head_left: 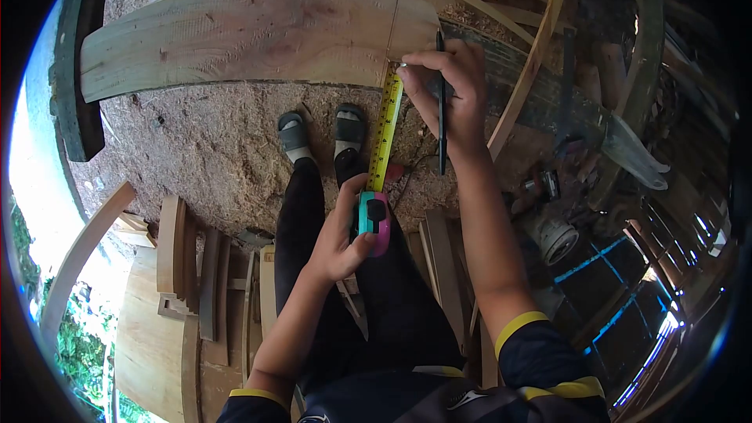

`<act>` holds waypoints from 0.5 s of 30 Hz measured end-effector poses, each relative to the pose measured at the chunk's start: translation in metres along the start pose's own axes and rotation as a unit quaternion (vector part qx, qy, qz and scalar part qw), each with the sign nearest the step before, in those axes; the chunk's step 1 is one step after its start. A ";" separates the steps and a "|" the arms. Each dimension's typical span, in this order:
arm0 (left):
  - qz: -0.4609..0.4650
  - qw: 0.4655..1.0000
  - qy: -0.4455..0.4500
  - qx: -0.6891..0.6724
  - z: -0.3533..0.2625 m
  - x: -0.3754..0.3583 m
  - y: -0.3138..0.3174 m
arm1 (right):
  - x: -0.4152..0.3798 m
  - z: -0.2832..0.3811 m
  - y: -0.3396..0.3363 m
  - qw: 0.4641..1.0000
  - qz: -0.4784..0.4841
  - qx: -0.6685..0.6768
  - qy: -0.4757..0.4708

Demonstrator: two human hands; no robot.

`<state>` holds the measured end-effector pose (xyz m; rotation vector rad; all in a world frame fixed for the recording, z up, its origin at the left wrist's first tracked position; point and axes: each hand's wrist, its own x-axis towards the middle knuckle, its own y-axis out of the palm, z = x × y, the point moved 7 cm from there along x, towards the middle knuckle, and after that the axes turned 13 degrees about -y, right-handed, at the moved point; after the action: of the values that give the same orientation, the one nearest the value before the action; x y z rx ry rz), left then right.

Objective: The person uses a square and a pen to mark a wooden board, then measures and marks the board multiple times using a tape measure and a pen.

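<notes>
My left hand (341,236) is closed round a teal and pink tape measure (378,223). Its yellow blade (383,135) is drawn out a short way, towards the wooden board. Thumb and forefinger of my right hand (458,90) pinch the metal tip of the blade at the board's near edge. A thin dark pen or pencil (442,129) is also held in the right hand, lying across the palm side. The wide, curved wooden board (251,35) has a dark line drawn across it near its right end.
Wood shavings (211,141) cover the ground round my sandalled feet (349,124). Curved wood pieces (176,247) stand at the lower left. A narrow wooden strip (533,63) slants beside my right arm. A power tool (548,223) lies at the right, near a clear plastic bag (633,155).
</notes>
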<state>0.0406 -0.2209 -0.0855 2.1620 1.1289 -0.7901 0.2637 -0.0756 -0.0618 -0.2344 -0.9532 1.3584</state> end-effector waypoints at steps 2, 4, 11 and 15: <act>0.011 1.000 -0.015 -0.023 -0.007 -0.001 0.000 | 0.001 0.001 -0.001 1.000 -0.002 0.002 0.000; 0.019 0.999 -0.014 -0.037 -0.009 -0.002 0.001 | -0.001 0.001 -0.001 1.000 -0.004 0.001 0.001; 0.015 0.998 -0.023 -0.048 0.001 -0.003 -0.001 | -0.005 0.001 -0.002 1.000 -0.009 0.003 -0.019; 0.017 0.997 -0.031 -0.067 0.010 -0.005 0.003 | -0.010 -0.002 -0.002 0.999 -0.013 0.012 -0.033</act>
<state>0.0387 -0.2321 -0.0878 2.0276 1.0808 -0.7404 0.2669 -0.0841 -0.0661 -0.1596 -0.9905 1.3609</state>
